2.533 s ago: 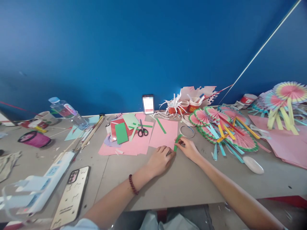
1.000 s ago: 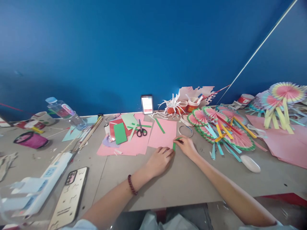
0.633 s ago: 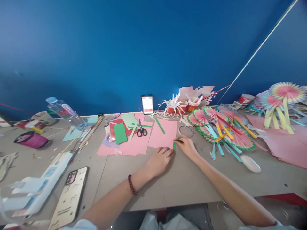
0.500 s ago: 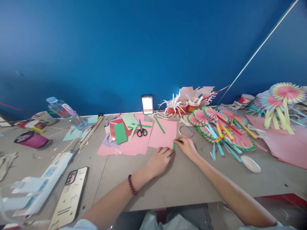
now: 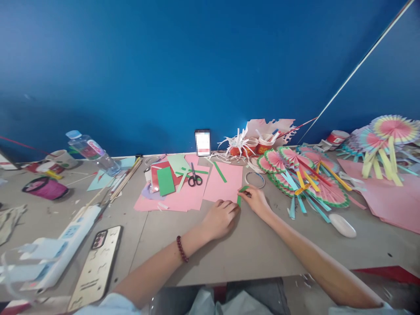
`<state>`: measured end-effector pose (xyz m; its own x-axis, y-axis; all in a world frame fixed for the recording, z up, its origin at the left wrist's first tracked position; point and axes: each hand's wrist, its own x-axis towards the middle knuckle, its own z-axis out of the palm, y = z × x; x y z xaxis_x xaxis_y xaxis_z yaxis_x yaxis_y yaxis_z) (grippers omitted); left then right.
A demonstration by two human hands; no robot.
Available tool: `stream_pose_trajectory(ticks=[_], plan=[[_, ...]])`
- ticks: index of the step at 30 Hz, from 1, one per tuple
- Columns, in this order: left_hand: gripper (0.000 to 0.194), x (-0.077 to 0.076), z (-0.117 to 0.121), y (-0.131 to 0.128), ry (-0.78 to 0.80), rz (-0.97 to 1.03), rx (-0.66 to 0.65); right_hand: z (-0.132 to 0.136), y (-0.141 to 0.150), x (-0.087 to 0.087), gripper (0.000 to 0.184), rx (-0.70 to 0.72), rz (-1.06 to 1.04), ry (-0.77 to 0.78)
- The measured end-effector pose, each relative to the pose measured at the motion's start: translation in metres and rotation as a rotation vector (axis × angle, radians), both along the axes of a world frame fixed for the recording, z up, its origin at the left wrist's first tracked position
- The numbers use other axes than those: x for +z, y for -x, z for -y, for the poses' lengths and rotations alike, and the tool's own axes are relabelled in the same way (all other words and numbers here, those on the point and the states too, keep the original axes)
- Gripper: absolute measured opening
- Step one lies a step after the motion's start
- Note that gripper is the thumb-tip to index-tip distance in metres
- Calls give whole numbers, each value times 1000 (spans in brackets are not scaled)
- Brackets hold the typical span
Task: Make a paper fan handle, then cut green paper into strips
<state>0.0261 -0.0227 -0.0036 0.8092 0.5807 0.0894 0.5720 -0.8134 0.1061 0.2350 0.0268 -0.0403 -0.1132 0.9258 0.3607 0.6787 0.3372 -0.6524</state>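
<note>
Between my two hands is a narrow green paper strip [image 5: 239, 200], at the front edge of a pink sheet [image 5: 225, 179]. The thumb and fingers of my right hand [image 5: 257, 203] pinch its upper part, where the end bends over. My left hand [image 5: 220, 219] rests on the table with curled fingers, their tips at the strip's lower end; part of the strip is hidden there. Black-handled scissors [image 5: 195, 179] lie on pink paper further left, near several loose green strips and a green card [image 5: 166, 181]. A roll of tape [image 5: 255, 180] lies just beyond my right hand.
Pleated paper fans [image 5: 328, 188] with coloured tails spread at the right, near a white oval object [image 5: 342, 225]. Paper cups [image 5: 265, 144] and a lit phone [image 5: 202, 143] stand along the blue wall. A bottle [image 5: 93, 153], a power strip [image 5: 68, 245] and another phone [image 5: 96, 267] are at the left.
My right fingers have drawn slightly down and left, and the strip's upper end shows less than at first. Both hands stay on the strip. The view shifts a little.
</note>
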Motion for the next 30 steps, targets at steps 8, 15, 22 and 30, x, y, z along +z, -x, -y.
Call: stream_pose_trajectory(ticks=[8, 15, 22, 30], plan=[[28, 12, -6, -10, 9, -6, 19, -9, -4, 15, 25, 32, -18, 146], [24, 4, -29, -24, 21, 40, 71, -23, -5, 27, 39, 18, -42, 130], [21, -9, -34, -32, -28, 48, 122, -25, -9, 18, 46, -26, -80, 66], [23, -15, -32, -33, -93, -7, 101, -28, -8, 9, 48, -51, -100, 37]])
